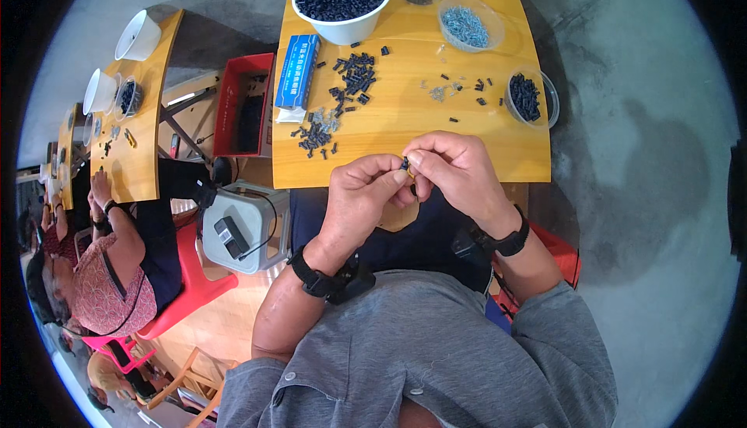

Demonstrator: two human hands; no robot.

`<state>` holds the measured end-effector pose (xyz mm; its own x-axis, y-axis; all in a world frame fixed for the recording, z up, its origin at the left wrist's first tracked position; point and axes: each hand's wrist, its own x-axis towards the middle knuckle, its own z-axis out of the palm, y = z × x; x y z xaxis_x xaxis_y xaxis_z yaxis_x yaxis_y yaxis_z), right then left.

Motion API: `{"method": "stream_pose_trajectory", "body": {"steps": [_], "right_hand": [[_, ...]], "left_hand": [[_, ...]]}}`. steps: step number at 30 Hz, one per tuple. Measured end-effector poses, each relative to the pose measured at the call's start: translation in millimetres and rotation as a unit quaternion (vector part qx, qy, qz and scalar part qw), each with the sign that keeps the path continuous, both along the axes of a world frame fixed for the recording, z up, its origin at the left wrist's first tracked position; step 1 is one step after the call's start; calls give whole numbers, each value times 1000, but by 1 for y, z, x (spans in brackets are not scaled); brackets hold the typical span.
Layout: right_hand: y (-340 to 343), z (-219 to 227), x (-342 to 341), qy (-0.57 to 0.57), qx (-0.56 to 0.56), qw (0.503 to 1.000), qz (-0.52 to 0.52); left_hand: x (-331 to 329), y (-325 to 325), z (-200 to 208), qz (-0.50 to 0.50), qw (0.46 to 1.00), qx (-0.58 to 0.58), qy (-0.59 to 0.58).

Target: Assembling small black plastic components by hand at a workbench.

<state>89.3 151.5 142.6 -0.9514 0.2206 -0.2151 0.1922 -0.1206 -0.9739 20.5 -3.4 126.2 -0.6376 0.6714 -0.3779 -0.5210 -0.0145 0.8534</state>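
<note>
At the near edge of the wooden table, my left hand and my right hand meet with fingertips pinched together. Between them is a small black plastic part, mostly covered by the fingers. Both hands are closed on it. A bit of yellow shows beside the part, too small to make out. Just beyond my hands, a loose pile of small black parts lies on the left of the tabletop. Nearer me is another group of black pieces, next to small clear pieces.
On the table stand a white bowl heaped with black parts, a tub of silvery small pieces, a tub of black parts and a blue box. A red crate and grey stool are left. Co-workers sit further left.
</note>
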Motion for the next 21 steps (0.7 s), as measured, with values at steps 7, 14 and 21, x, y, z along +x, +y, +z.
{"method": "stream_pose_trajectory", "body": {"steps": [7,14,21], "right_hand": [[1,-1,-1,-11,29,999,18],[-2,-2,-2,-17,36,999,5],[-1,-7,-4,3,3,1000,-8]], "left_hand": [[-2,0,2,-10,1000,-6,-8],[0,1,-6,-20,999,-11,47],[0,0,-7,3,1000,-10,25]]}}
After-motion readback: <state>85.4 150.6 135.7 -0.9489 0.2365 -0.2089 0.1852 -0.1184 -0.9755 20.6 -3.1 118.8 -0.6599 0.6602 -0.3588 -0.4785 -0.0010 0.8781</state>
